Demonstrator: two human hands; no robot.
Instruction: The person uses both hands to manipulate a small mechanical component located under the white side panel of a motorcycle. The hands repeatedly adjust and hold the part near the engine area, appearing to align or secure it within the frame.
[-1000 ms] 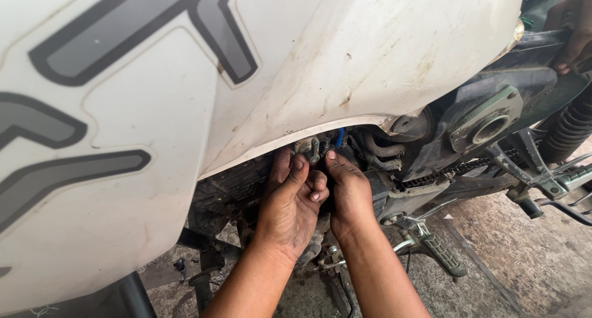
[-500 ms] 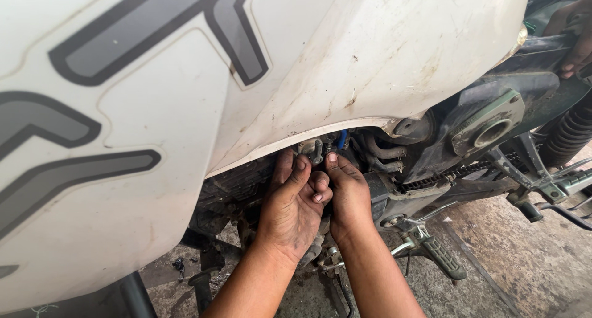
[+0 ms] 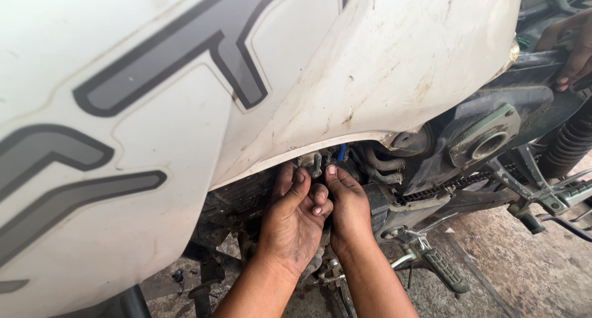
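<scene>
My left hand and my right hand reach side by side up under the edge of a motorcycle's white fuel tank. The fingers of both press on a small grey metal part among the engine parts. A blue piece shows just above my right fingertips. Whether either hand grips anything is hidden by the fingers and the tank edge.
Black hoses, a drive chain and a footpeg lie right of my hands. A rear shock spring stands at the far right. Another person's hand rests on the frame at top right. Stained concrete floor lies below.
The view has shifted slightly, so the tank fills more of the frame. My hands stay at the same spot under the tank, with small finger movements.
</scene>
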